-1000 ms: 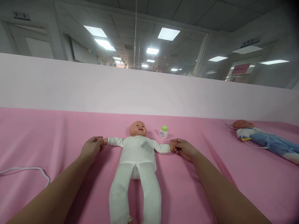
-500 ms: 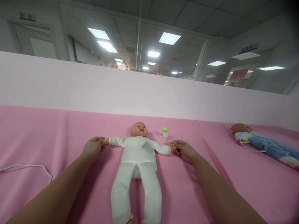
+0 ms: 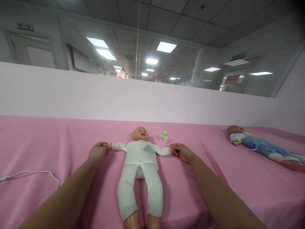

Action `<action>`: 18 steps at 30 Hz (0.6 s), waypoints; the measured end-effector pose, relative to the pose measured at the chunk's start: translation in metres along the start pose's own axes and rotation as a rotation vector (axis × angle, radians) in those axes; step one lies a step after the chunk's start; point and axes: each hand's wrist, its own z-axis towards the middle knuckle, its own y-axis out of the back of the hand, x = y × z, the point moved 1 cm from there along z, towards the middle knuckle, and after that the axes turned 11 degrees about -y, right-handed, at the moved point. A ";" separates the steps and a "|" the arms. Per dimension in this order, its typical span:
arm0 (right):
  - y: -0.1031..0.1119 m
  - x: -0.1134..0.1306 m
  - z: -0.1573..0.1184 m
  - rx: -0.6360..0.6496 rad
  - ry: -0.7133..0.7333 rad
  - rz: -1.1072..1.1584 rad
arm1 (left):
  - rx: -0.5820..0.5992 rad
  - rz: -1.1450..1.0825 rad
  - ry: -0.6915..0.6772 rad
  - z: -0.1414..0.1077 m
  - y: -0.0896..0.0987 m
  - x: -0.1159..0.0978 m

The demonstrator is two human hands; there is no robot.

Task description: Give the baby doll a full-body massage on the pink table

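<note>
A baby doll [image 3: 141, 156] in a white top and white trousers lies on its back, arms stretched out to both sides. My left hand [image 3: 98, 152] is closed around the doll's hand at the left. On the other side, my right hand [image 3: 182, 152] pinches the doll's other hand between thumb and fingers. Both of the doll's sleeves reach to its wrists, and its bare lower legs show at the bottom edge. A small clear bottle [image 3: 164, 138] with a green cap stands beside the doll's head, a little beyond my right hand.
Pink cloth [image 3: 78, 133] covers the table, which meets a white wall [image 3: 119, 98] with windows above. A second doll [image 3: 262, 145] in blue and white lies at the right with thin tubing on it. At the left runs a white cable [image 3: 35, 172].
The view has shifted slightly, so more of the doll's lower legs shows. Both hands keep hold of the doll's hands, its arms still spread out.
</note>
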 end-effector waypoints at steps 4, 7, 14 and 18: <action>-0.004 0.000 0.000 -0.033 0.013 -0.012 | 0.048 0.025 -0.020 -0.005 0.003 -0.001; -0.006 -0.003 0.004 -0.077 0.031 -0.016 | 0.043 0.066 -0.034 -0.007 0.007 0.000; -0.013 -0.008 0.012 -0.176 0.068 -0.005 | 0.026 -0.012 0.023 -0.011 0.012 -0.008; -0.015 -0.005 0.010 -0.126 0.062 -0.002 | 0.021 -0.089 0.047 -0.015 0.015 -0.017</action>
